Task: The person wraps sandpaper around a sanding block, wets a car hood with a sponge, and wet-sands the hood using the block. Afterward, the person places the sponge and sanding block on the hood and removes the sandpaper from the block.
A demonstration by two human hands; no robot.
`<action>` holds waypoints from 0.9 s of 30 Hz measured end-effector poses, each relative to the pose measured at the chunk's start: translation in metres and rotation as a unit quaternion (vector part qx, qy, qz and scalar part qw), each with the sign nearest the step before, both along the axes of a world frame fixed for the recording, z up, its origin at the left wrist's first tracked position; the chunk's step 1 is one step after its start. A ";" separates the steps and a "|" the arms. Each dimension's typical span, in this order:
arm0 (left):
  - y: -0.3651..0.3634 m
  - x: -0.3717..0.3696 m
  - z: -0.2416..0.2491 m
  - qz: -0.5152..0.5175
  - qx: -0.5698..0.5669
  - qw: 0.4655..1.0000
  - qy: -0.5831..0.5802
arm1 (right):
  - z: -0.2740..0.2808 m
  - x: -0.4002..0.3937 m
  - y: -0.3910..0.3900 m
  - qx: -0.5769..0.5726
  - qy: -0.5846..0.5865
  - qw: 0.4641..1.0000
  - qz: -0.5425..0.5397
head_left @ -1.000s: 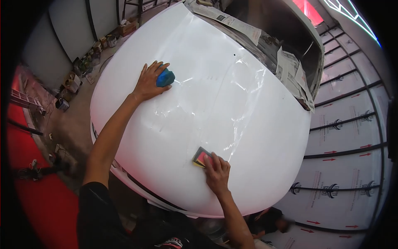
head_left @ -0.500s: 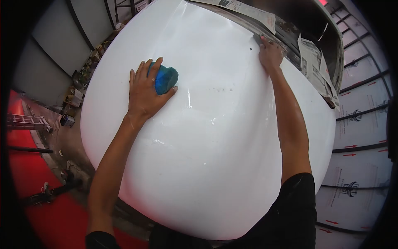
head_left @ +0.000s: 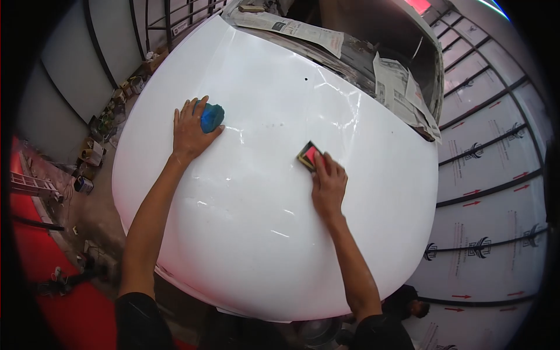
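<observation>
A white car hood (head_left: 245, 175) fills the middle of the view, its surface wet and shiny in places. On its left part rests my left hand (head_left: 193, 131), closed around a blue-green sponge (head_left: 212, 118) that shows between thumb and fingers. My right hand (head_left: 329, 185) grips a small sanding block (head_left: 310, 154), dark at the edges with a pink-red top, held against the hood right of centre. The underside of the block is hidden.
Newspaper sheets (head_left: 396, 87) cover parts near the windshield opening at the far right. Boxes and cans (head_left: 91, 153) line the floor at left, with a ladder (head_left: 35, 185) nearby. Printed plastic sheeting (head_left: 484, 186) hangs at right. Another person (head_left: 408, 303) is low at the lower right.
My right hand has brought the sanding block from the windshield edge back toward me, to the middle of the hood. My left hand stays on the sponge. The view has shifted, revealing another person.
</observation>
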State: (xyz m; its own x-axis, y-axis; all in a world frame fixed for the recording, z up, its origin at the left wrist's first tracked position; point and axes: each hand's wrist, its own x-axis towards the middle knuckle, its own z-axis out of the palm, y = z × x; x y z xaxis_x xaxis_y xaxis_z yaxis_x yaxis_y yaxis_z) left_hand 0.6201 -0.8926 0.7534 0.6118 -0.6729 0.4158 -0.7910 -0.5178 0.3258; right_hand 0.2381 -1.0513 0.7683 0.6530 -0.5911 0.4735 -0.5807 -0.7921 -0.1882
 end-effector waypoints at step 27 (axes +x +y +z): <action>0.003 -0.003 0.009 -0.035 0.006 0.999 -0.004 | 0.014 0.180 -0.350 -0.047 0.010 0.993 -0.105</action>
State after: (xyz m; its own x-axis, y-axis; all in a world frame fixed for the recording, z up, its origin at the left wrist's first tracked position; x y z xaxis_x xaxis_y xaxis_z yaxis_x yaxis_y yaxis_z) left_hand 0.6171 -0.8896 0.7625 0.5605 -0.7180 0.4126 -0.8275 -0.4654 0.3141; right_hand 0.4178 -1.4013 0.7819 0.5297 -0.6698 0.5204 -0.7385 -0.6660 -0.1056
